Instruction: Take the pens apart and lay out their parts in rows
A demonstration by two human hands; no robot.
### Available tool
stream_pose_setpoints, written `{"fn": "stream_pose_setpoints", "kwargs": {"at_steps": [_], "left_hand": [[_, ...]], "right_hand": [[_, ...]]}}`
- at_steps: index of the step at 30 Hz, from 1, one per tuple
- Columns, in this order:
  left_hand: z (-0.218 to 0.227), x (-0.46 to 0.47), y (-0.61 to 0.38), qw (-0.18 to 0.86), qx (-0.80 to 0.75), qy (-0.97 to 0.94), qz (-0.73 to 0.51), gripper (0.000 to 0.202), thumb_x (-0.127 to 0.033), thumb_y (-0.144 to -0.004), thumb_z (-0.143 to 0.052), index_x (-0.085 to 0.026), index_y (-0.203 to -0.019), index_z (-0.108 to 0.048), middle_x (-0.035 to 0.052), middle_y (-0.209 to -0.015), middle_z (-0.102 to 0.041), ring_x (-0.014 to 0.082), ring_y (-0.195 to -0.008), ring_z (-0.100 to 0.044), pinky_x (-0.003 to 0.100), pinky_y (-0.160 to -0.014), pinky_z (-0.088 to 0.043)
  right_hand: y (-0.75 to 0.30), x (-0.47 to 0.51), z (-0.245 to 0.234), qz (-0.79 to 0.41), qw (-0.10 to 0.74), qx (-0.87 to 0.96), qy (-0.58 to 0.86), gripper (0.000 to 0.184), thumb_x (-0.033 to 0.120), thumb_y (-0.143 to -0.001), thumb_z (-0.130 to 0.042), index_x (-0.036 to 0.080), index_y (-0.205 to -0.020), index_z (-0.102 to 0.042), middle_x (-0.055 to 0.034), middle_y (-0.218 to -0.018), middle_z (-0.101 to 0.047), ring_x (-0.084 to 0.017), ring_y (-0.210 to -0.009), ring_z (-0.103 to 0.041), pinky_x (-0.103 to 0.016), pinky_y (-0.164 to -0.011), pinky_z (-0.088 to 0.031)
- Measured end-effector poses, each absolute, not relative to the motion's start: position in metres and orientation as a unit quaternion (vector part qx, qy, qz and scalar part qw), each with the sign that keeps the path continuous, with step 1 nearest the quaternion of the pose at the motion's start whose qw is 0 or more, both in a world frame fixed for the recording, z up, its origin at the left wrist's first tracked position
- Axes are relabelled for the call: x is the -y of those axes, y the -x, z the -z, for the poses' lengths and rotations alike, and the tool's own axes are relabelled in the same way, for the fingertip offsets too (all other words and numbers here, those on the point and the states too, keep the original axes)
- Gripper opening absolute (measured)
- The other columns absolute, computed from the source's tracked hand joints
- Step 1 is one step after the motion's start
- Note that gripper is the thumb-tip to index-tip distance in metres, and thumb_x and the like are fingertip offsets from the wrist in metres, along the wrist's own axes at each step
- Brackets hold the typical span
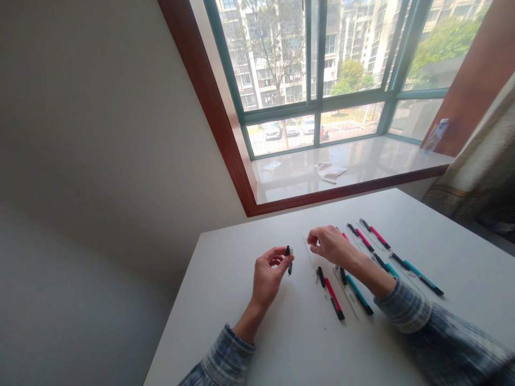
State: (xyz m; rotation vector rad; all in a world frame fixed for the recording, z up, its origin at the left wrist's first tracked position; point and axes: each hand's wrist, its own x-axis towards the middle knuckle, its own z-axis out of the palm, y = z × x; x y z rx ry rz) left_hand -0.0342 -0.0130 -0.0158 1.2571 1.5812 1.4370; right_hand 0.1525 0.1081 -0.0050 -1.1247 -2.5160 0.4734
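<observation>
My left hand pinches a small black pen part with a pale section between thumb and fingertips, held above the white table. My right hand is closed, fingers curled down close to a thin white pen refill. Whether those fingertips grip anything is hidden. Below my right hand lies a pen taken apart: a black front piece, and a red barrel with a black end. Beside it are another refill and a teal barrel. My right forearm partly covers more pen parts.
Further right on the white table lie several more pens in pieces, with pink barrels and teal barrels. Behind the table, a window sill holds a crumpled cloth and a clear bottle. A curtain hangs at right.
</observation>
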Motion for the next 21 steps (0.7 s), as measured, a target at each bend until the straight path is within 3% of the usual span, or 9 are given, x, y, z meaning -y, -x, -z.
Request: {"fn": "stream_pose_setpoints", "kwargs": {"at_steps": [6,15,21], "left_hand": [[0.016,0.013,0.034,0.325,-0.604,-0.479,-0.548,0.029,-0.039,-0.078,-0.08,-0.015,-0.095,-0.08,0.0069,-0.088,-0.077,0.0183,-0.076,-0.065,0.03,-0.075,-0.054],[0.021,0.012,0.035,0.322,-0.604,-0.485,-0.544,0.03,-0.041,-0.079,-0.079,-0.016,-0.095,-0.079,0.0065,-0.086,-0.076,0.0179,-0.075,-0.066,0.03,-0.073,-0.055],[0.018,0.01,0.033,0.322,-0.606,-0.482,-0.545,0.03,-0.04,-0.079,-0.079,-0.015,-0.095,-0.079,0.0063,-0.084,-0.075,0.0179,-0.074,-0.065,0.03,-0.073,-0.054]], "right_hand": [[-0.172,-0.127,0.002,-0.174,0.171,0.878,0.411,0.016,0.014,-0.083,-0.065,0.022,-0.09,-0.078,-0.0016,-0.086,-0.078,-0.018,-0.08,-0.07,-0.026,-0.075,-0.047],[-0.176,-0.119,-0.014,-0.287,0.103,0.925,0.228,0.014,0.017,-0.087,-0.068,0.024,-0.086,-0.081,-0.0005,-0.087,-0.079,-0.017,-0.08,-0.072,-0.025,-0.078,-0.05],[-0.17,-0.113,-0.012,-0.303,0.084,0.927,0.203,0.012,0.017,-0.085,-0.071,0.023,-0.086,-0.081,-0.0002,-0.084,-0.079,-0.015,-0.076,-0.07,-0.024,-0.075,-0.048]]}}
